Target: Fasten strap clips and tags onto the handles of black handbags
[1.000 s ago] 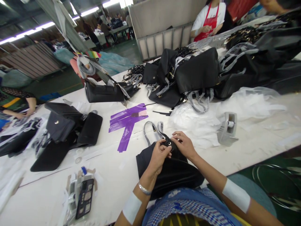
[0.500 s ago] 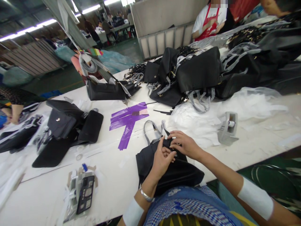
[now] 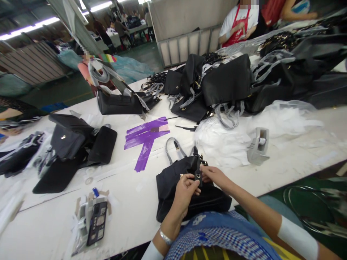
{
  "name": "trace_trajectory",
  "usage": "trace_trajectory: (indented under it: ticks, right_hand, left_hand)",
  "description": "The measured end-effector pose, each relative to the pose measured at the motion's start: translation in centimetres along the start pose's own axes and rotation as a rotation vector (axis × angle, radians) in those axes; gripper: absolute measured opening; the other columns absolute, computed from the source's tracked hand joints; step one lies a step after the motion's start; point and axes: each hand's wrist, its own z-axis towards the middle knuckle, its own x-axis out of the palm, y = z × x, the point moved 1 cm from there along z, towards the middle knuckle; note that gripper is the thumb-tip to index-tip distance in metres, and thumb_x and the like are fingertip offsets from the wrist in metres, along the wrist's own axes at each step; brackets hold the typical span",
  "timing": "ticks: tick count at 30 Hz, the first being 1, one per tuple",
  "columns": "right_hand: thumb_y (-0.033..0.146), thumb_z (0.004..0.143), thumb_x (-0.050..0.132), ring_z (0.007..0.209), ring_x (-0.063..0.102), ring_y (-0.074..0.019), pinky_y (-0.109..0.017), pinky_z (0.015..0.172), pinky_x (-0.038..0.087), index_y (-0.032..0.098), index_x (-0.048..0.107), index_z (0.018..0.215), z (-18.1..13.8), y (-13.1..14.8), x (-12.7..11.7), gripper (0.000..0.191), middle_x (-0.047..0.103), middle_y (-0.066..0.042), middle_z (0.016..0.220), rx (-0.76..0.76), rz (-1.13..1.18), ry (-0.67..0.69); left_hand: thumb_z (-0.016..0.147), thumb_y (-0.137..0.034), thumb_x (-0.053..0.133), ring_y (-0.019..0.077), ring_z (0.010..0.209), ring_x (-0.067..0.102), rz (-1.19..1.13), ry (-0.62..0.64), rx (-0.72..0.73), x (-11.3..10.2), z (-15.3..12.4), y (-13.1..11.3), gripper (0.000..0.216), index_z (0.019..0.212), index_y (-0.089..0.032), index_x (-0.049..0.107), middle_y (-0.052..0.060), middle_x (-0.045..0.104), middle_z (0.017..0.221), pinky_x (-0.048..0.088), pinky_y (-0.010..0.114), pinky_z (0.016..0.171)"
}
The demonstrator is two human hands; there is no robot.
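Observation:
A black handbag (image 3: 170, 187) lies on the table against my apron, its wrapped handle (image 3: 169, 150) looping up at the far side. Over the bag's top, a small black tab with metal fittings (image 3: 198, 177) stands between my hands. My left hand (image 3: 187, 186) pinches the lower part of this tab between thumb and fingers. From the right, my right hand (image 3: 213, 175) is closed at the tab's upper edge, near a gold-coloured fitting; its fingertips are partly hidden behind the tab.
Purple tape strips (image 3: 146, 139) mark the table ahead. White wrapping sheets (image 3: 222, 141) and a tape dispenser (image 3: 258, 146) lie right. Black bags (image 3: 227, 81) are piled at the back, more bags (image 3: 70, 141) left. A phone (image 3: 97, 223) rests front left. Co-workers (image 3: 238, 25) are beyond.
My hands have closed on the black tab, which now shows upright between them. Earlier the fingers were spread over the bag's top. The view has shifted slightly.

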Motion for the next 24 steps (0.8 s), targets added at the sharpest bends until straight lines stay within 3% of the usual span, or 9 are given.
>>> trace_trajectory:
  ticks: [3, 7, 9, 11, 14, 15, 20, 22, 24]
  right_hand:
    - [0.052, 0.074, 0.07, 0.085, 0.067, -0.0183, -0.029, 0.077, 0.051, 0.017, 0.069, 0.08, 0.5, 0.4, 1.4, 0.036, 0.073, -0.008, 0.09, 0.044, 0.294, 0.113]
    - [0.048, 0.072, 0.074, 0.086, 0.068, -0.0176, -0.026, 0.074, 0.052, 0.016, 0.068, 0.078, 3.9, 1.6, 0.2, 0.034, 0.074, -0.009, 0.09, 0.021, 0.308, 0.137]
    - [0.049, 0.082, 0.063, 0.085, 0.068, -0.0174, -0.026, 0.07, 0.052, 0.018, 0.069, 0.087, 5.1, 1.3, -2.0, 0.032, 0.074, -0.008, 0.092, -0.038, 0.154, 0.156]
    - [0.043, 0.09, 0.052, 0.083, 0.068, -0.0172, -0.026, 0.069, 0.051, 0.02, 0.068, 0.092, 5.4, -0.1, -4.8, 0.028, 0.073, -0.006, 0.09, -0.094, -0.199, 0.108]
    - [0.027, 0.086, 0.057, 0.086, 0.066, -0.0202, -0.029, 0.073, 0.047, 0.02, 0.068, 0.09, 4.2, -4.3, -8.6, 0.014, 0.072, -0.005, 0.087, -0.104, -0.71, -0.004]
    - [0.023, 0.082, 0.062, 0.088, 0.065, -0.0218, -0.03, 0.075, 0.046, 0.019, 0.068, 0.092, 3.5, -5.9, -9.3, 0.013, 0.071, -0.007, 0.089, -0.088, -0.772, -0.013]
    - [0.018, 0.075, 0.068, 0.105, 0.057, -0.0247, -0.029, 0.078, 0.042, 0.024, 0.053, 0.127, 1.6, -11.7, -9.9, 0.054, 0.058, -0.011, 0.121, -0.137, -0.939, 0.009]
    - [0.02, 0.076, 0.068, 0.107, 0.055, -0.0253, -0.03, 0.078, 0.042, 0.022, 0.055, 0.122, 1.9, -12.5, -9.9, 0.048, 0.056, -0.011, 0.121, -0.14, -0.97, 0.014]
    - [0.02, 0.075, 0.068, 0.104, 0.056, -0.0249, -0.03, 0.079, 0.042, 0.02, 0.063, 0.103, 2.8, -12.5, -10.2, 0.029, 0.059, -0.01, 0.114, -0.129, -0.941, 0.046]
  left_hand:
    - [0.077, -0.038, 0.07, 0.0089, 0.054, 0.058, -0.024, 0.01, -0.062, 0.6, -0.2, 0.5, 0.034, 0.093, -0.013, 0.053, -0.002, 0.058, 0.062, 0.045, 0.018, 0.052]
    - [0.074, -0.039, 0.074, 0.009, 0.056, 0.059, -0.006, -0.083, -0.029, 0.8, 0.7, 1.1, 0.037, 0.093, -0.014, 0.054, -0.002, 0.059, 0.064, 0.045, 0.018, 0.053]
    - [0.072, -0.039, 0.075, 0.0102, 0.06, 0.061, 0.031, -0.139, 0.021, 0.5, 1.5, 1.5, 0.038, 0.095, -0.014, 0.056, 0.0, 0.063, 0.07, 0.047, 0.02, 0.057]
    - [0.071, -0.039, 0.075, 0.0111, 0.063, 0.063, 0.066, -0.199, 0.048, 0.1, 2.3, 2.1, 0.039, 0.096, -0.014, 0.059, 0.002, 0.065, 0.075, 0.049, 0.022, 0.06]
    - [0.07, -0.039, 0.076, 0.0104, 0.064, 0.063, 0.071, -0.3, 0.032, -0.1, 2.6, 2.7, 0.04, 0.097, -0.014, 0.061, 0.002, 0.066, 0.077, 0.05, 0.022, 0.063]
    - [0.069, -0.039, 0.076, 0.01, 0.064, 0.063, 0.066, -0.33, 0.021, 0.0, 2.6, 2.8, 0.04, 0.097, -0.014, 0.062, 0.002, 0.066, 0.077, 0.049, 0.022, 0.063]
    - [0.068, -0.039, 0.077, 0.0099, 0.064, 0.062, 0.071, -0.409, 0.006, 1.2, 2.1, 3.0, 0.042, 0.097, -0.013, 0.062, 0.002, 0.066, 0.076, 0.049, 0.022, 0.062]
    - [0.067, -0.04, 0.077, 0.01, 0.064, 0.062, 0.072, -0.431, -0.002, 1.8, 2.1, 3.1, 0.043, 0.097, -0.013, 0.062, 0.001, 0.065, 0.076, 0.049, 0.022, 0.062]
    - [0.067, -0.042, 0.077, 0.01, 0.064, 0.062, 0.07, -0.455, -0.008, 2.4, 2.0, 3.2, 0.044, 0.096, -0.013, 0.062, 0.001, 0.065, 0.076, 0.049, 0.021, 0.062]
